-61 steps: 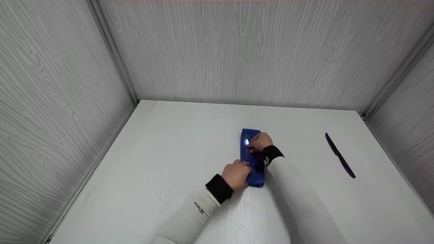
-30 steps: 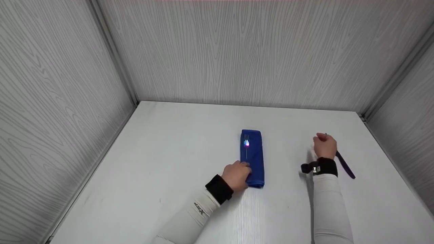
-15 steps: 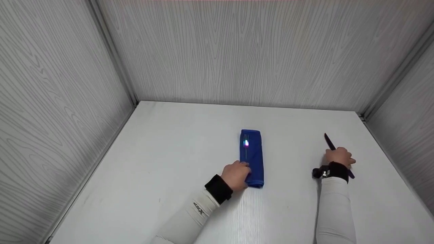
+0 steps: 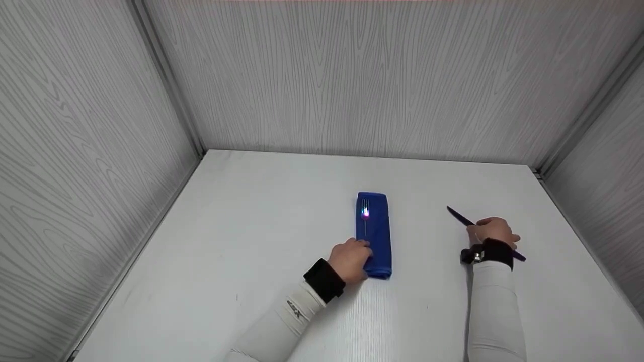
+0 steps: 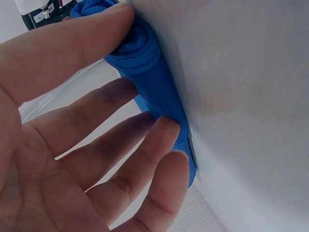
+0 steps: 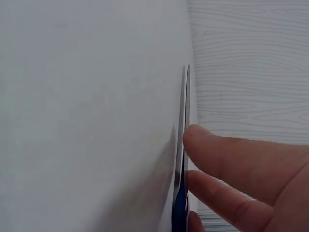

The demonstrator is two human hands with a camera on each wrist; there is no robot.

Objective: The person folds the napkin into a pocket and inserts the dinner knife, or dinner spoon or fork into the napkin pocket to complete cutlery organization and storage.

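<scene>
A folded blue cloth napkin (image 4: 380, 231) lies lengthwise near the middle of the table, a fork (image 4: 366, 213) with shiny tines on its left side. My left hand (image 4: 349, 260) holds the napkin's near left part; in the left wrist view the thumb (image 5: 72, 53) is at the rolled end and the fingers bend against the side. The fork's lower handle is hidden. Toward the right, my right hand (image 4: 493, 232) grips a dark table knife (image 4: 459, 216) around its middle, its tip pointing up and left. In the right wrist view, the thumb (image 6: 227, 154) is against the knife.
The white table (image 4: 241, 211) is enclosed by grey wood-grain panels (image 4: 322, 75) at the back and both sides. Black bands (image 4: 326, 280) circle both wrists, and a small dark device (image 4: 472, 255) sticks out from the right one.
My right hand has gone from the fork on the napkin to the knife and taken hold of it. The knife has turned, its tip swinging left. My left hand has stayed put.
</scene>
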